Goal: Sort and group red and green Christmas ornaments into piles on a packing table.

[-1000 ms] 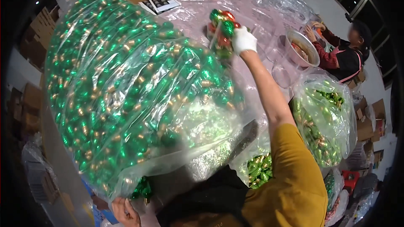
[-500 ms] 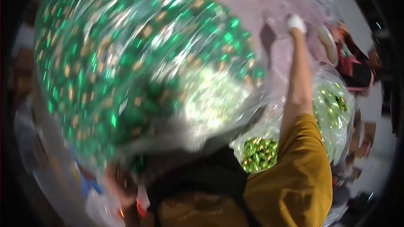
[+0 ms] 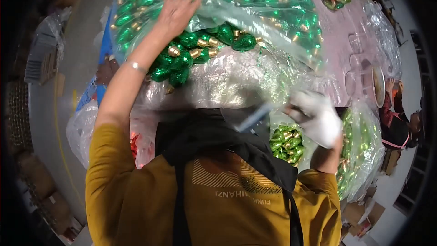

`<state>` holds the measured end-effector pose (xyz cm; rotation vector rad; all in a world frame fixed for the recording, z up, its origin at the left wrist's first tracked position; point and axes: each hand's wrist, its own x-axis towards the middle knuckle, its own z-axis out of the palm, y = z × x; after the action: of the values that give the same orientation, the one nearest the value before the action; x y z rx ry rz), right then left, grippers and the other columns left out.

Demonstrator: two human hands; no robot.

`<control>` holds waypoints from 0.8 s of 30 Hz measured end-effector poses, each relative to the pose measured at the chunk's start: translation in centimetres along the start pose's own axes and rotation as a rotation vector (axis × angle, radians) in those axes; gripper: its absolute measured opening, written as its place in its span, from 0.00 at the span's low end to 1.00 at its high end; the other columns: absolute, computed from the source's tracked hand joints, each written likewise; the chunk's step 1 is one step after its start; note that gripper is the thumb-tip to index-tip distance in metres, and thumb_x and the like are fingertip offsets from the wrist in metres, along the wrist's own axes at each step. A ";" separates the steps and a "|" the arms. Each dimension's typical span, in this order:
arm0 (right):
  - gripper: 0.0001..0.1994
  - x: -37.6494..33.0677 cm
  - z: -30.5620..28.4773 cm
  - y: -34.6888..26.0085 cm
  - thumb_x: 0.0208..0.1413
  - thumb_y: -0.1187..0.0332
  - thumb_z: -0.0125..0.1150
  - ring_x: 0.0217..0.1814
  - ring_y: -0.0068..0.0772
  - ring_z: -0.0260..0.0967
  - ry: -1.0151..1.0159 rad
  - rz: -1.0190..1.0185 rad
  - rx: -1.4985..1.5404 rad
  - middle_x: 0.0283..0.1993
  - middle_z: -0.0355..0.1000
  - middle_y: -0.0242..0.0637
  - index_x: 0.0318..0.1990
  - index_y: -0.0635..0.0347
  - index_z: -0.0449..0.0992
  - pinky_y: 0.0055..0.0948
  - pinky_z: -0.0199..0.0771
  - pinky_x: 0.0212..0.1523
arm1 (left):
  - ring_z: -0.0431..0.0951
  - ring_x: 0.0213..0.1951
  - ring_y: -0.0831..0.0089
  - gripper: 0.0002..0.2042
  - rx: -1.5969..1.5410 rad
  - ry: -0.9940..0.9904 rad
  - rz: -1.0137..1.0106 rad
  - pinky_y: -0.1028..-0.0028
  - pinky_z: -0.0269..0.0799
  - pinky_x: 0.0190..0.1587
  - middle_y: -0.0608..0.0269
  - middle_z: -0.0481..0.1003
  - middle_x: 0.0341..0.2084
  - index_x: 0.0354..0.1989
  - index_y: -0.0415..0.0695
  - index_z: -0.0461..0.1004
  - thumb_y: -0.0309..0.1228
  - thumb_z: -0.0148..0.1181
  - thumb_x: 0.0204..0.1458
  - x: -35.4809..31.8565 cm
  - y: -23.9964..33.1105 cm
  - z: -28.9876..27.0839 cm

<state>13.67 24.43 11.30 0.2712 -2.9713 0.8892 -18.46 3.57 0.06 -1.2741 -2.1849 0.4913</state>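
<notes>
Rested the left hand [image 3: 176, 16], splay-fingered, on the bag [image 3: 214, 7], seemingly to bare green bulbs [image 3: 243, 42] at its near edge, with the right hand [image 3: 316, 116] before it, too blurred to tell its grip.

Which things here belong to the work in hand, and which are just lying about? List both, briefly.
Work in hand:
- bare left hand, at the clear bag
- green ornaments
- gloved right hand, blurred
- blurred clear object near it

Apparently lying about:
- cardboard boxes, lower left
- crumpled clear plastic, upper right
</notes>
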 end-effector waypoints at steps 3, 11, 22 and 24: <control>0.04 3.4 4.9 -1.9 0.46 0.71 0.55 0.29 0.49 0.71 -0.062 0.029 -0.181 0.25 0.69 0.46 0.30 0.58 0.70 0.41 0.70 0.30 | 0.65 0.55 0.58 0.14 -0.071 -0.297 0.014 0.50 0.56 0.54 0.57 0.68 0.51 0.46 0.46 0.71 0.26 0.53 0.48 2.3 -2.4 1.7; 0.07 4.8 11.1 0.1 0.47 0.66 0.55 0.33 0.52 0.72 0.116 0.182 -0.290 0.29 0.72 0.50 0.31 0.59 0.73 0.45 0.70 0.35 | 0.68 0.53 0.57 0.15 -0.243 0.412 0.004 0.51 0.57 0.55 0.53 0.70 0.48 0.44 0.44 0.70 0.27 0.54 0.45 0.0 0.7 -6.1; 0.10 9.1 0.3 11.1 0.52 0.64 0.54 0.34 0.43 0.73 -0.199 0.265 -0.021 0.30 0.74 0.46 0.37 0.60 0.75 0.38 0.70 0.37 | 0.55 0.63 0.50 0.28 -0.460 -0.037 -0.138 0.45 0.47 0.61 0.49 0.60 0.60 0.51 0.40 0.69 0.41 0.65 0.42 -7.3 1.8 -1.4; 0.13 11.4 1.0 14.4 0.52 0.61 0.55 0.35 0.44 0.73 -0.275 0.266 -0.025 0.31 0.74 0.47 0.38 0.60 0.76 0.39 0.70 0.38 | 0.64 0.56 0.51 0.22 -0.391 -0.178 -0.154 0.48 0.55 0.57 0.48 0.66 0.53 0.49 0.42 0.71 0.36 0.62 0.45 -6.7 0.9 -1.8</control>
<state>-0.05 33.87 3.55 -0.0062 -3.3288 0.9018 -14.16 -1.81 -0.93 -1.2799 -2.5970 0.1204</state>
